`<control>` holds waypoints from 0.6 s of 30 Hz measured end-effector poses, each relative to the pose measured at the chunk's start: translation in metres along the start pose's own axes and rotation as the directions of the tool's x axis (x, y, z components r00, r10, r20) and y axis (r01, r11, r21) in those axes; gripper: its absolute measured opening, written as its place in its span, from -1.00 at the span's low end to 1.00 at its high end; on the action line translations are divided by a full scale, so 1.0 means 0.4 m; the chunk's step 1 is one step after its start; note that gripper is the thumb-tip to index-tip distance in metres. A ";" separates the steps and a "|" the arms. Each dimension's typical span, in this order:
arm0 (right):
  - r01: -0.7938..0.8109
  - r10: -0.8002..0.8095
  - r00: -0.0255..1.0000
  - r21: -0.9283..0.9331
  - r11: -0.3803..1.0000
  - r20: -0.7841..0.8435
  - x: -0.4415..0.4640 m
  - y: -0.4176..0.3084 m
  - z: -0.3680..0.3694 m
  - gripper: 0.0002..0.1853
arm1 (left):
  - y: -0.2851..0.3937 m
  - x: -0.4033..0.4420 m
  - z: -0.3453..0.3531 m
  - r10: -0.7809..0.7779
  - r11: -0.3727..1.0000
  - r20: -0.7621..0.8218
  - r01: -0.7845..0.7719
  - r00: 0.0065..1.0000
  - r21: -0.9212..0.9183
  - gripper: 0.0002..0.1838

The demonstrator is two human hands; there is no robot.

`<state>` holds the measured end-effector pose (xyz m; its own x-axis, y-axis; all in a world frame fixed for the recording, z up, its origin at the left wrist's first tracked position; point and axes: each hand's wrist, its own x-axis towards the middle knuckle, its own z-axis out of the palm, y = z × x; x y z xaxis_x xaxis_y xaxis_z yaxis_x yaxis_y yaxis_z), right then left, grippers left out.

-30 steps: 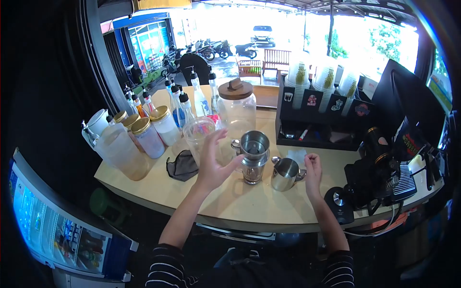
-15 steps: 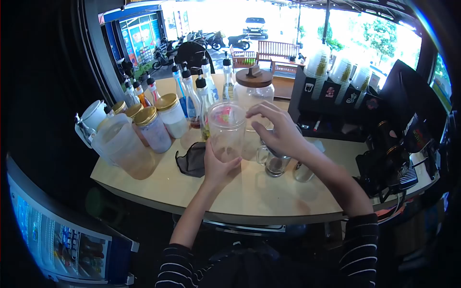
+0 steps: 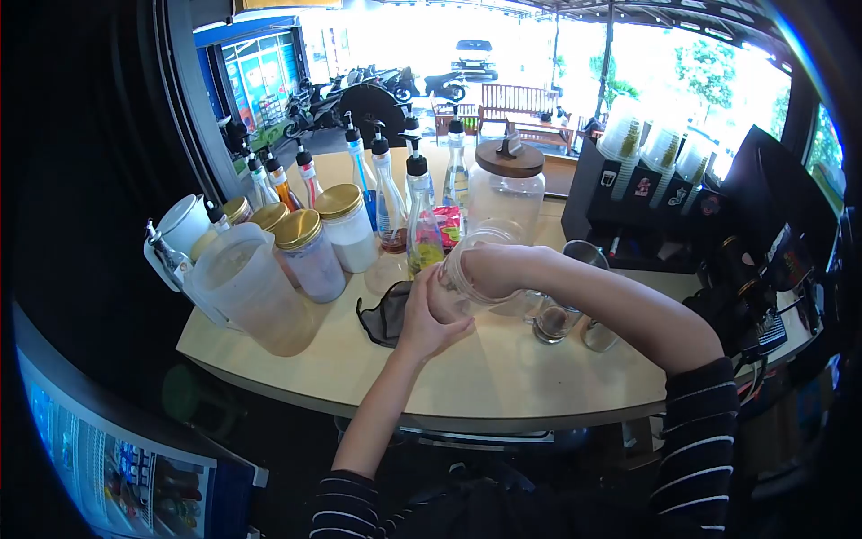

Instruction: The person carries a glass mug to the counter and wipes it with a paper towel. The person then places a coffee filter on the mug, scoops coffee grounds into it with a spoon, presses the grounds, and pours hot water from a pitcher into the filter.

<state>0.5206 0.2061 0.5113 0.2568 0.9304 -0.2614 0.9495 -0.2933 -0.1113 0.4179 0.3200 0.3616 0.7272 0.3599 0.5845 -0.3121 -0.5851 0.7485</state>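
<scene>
My left hand (image 3: 429, 319) is wrapped round the lower part of a clear wide-mouthed jar (image 3: 489, 235), which tilts to the right above the counter. Through the jar's mouth reaches my right hand (image 3: 492, 269); its fingers are inside, blurred by the plastic, and whatever they hold cannot be made out. Below my right forearm stand a glass mug (image 3: 554, 322) and a metal pitcher (image 3: 598, 336), both partly covered. A dark mesh cloth (image 3: 384, 314) lies left of my left hand.
Gold-lidded jars (image 3: 348, 235), a cloudy pitcher (image 3: 247, 283) and several pump bottles (image 3: 391, 202) stand at the left. Behind is a large wooden-lidded jar (image 3: 507, 193). At the right are a cup rack (image 3: 620, 211) and a black machine (image 3: 732, 287).
My left hand has taken hold of the clear jar, now lifted and tilted. My right hand has moved left from beside the metal pitcher and gone into the jar. The view has shifted.
</scene>
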 end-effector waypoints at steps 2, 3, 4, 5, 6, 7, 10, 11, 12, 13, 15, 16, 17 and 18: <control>0.151 -0.145 0.988 -0.123 0.981 0.060 0.059 0.023 0.039 -0.77 | 0.001 -0.004 -0.002 0.004 1.000 0.005 -0.004 1.000 -0.008 0.05; 0.152 -0.145 0.987 -0.118 0.981 0.061 0.074 0.024 0.044 -0.77 | 0.002 -0.004 -0.002 0.024 1.000 0.007 -0.024 1.000 -0.003 0.05; 0.238 -0.194 0.964 -0.265 0.934 0.182 0.084 0.006 0.036 -0.75 | 0.003 -0.005 -0.003 0.044 0.999 0.008 -0.044 0.999 0.001 0.05; 0.333 -0.219 0.926 -0.393 0.857 0.307 0.086 -0.007 0.028 -0.72 | 0.004 -0.005 -0.005 0.041 0.999 0.010 -0.041 0.999 0.001 0.05; 0.333 -0.219 0.926 -0.390 0.858 0.308 0.081 -0.017 0.024 -0.72 | 0.004 -0.005 -0.005 0.041 0.999 0.011 -0.041 0.999 0.002 0.04; 0.366 -0.247 0.919 -0.434 0.823 0.308 0.074 -0.025 0.023 -0.70 | 0.005 -0.006 -0.006 0.040 0.999 0.012 -0.040 0.999 0.002 0.04; 0.413 -0.267 0.903 -0.503 0.759 0.337 0.062 -0.043 0.017 -0.67 | 0.007 -0.005 -0.006 0.053 0.998 0.028 -0.052 0.998 -0.022 0.04; 0.419 -0.263 0.900 -0.517 0.747 0.349 0.064 -0.034 0.024 -0.66 | 0.006 -0.004 -0.006 0.052 0.998 0.028 -0.051 0.998 -0.022 0.04; 0.425 -0.259 0.896 -0.530 0.734 0.360 0.064 -0.028 0.027 -0.66 | 0.006 -0.003 -0.006 0.069 0.997 0.030 -0.069 0.997 -0.020 0.03; 0.367 -0.280 0.925 -0.414 0.833 0.257 0.074 0.013 0.054 -0.65 | 0.005 -0.003 -0.005 0.087 0.996 0.032 -0.086 0.996 -0.017 0.03; 0.311 -0.280 0.949 -0.278 0.909 0.148 0.085 0.059 0.087 -0.63 | 0.004 -0.005 -0.003 0.088 0.996 0.031 -0.087 0.996 -0.011 0.04; 0.302 -0.289 0.953 -0.249 0.920 0.089 0.084 0.062 0.090 -0.63 | 0.002 -0.006 -0.003 0.088 0.996 0.026 -0.088 0.996 -0.004 0.04; 0.294 -0.295 0.955 -0.220 0.930 0.029 0.083 0.065 0.094 -0.63 | -0.001 -0.007 -0.003 0.089 0.996 0.030 -0.088 0.996 -0.004 0.04; 0.291 -0.293 0.956 -0.218 0.931 0.026 0.083 0.067 0.097 -0.63 | -0.006 -0.007 -0.002 0.090 0.996 0.022 -0.090 0.996 0.004 0.04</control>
<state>0.5478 0.2206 0.4624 -0.0372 0.9694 -0.2427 0.9985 0.0457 0.0293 0.4162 0.3208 0.3585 0.7093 0.2899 0.6425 -0.3741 -0.6178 0.6917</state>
